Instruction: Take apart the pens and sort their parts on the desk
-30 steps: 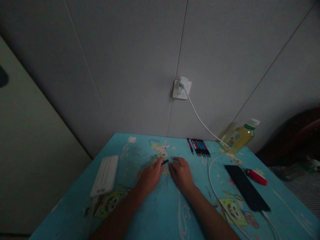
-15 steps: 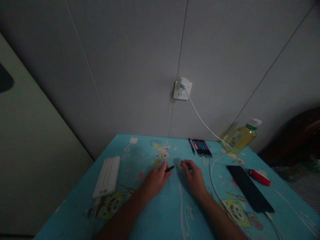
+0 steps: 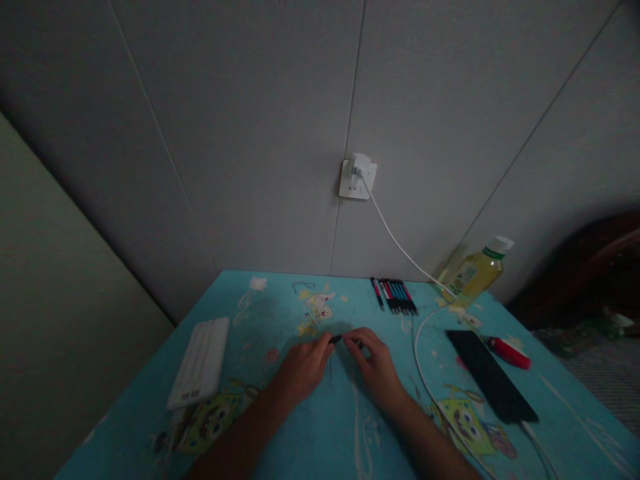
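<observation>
Right hand (image 3: 375, 365) is now joining left hand (image 3: 301, 365) on a slim black rod (image 3: 335, 339).
Left grip is pinching it; right is narrow, hold unclear.

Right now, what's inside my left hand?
A dark slender piece pokes out of your left hand, toward your right hand; whatever lies deeper inside the left is covered.

The left hand (image 3: 304, 363) pinches a slim black piece (image 3: 335, 339) whose right end meets the right hand (image 3: 374, 363). Far right, pens (image 3: 399, 297) lie near a capped bottle (image 3: 480, 275); a white power bank (image 3: 200, 360) lies left.
</observation>
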Demonstrator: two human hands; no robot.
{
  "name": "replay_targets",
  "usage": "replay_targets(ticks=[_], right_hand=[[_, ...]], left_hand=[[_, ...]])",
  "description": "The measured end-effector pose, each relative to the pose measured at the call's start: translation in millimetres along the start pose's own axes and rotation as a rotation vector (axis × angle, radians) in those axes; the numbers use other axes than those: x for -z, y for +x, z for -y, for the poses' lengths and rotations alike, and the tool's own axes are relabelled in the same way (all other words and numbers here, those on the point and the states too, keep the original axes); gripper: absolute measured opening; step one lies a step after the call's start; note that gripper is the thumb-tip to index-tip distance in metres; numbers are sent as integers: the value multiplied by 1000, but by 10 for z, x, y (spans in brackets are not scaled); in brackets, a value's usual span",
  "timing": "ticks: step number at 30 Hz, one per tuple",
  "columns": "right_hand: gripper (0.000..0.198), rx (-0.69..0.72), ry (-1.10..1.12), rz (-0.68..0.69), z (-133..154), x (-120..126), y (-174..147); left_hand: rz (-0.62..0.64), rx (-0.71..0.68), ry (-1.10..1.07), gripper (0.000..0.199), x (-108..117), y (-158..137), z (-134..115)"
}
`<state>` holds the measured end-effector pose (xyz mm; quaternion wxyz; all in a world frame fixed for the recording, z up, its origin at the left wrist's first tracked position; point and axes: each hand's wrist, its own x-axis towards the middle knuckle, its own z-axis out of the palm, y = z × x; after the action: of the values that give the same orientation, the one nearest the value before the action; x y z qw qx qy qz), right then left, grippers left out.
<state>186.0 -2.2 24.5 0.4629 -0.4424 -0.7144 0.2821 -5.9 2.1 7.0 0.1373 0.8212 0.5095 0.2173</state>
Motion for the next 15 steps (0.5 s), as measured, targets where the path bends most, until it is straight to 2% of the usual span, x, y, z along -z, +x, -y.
replay_targets(ticks=[8, 15], right_hand=[[17, 20, 0, -37, -4, -3, 7], [15, 31, -14, -18, 8, 12, 14]], left_hand=[[2, -74, -31, 32, -47, 4, 38], [30, -67, -65, 30, -70, -5, 50]])
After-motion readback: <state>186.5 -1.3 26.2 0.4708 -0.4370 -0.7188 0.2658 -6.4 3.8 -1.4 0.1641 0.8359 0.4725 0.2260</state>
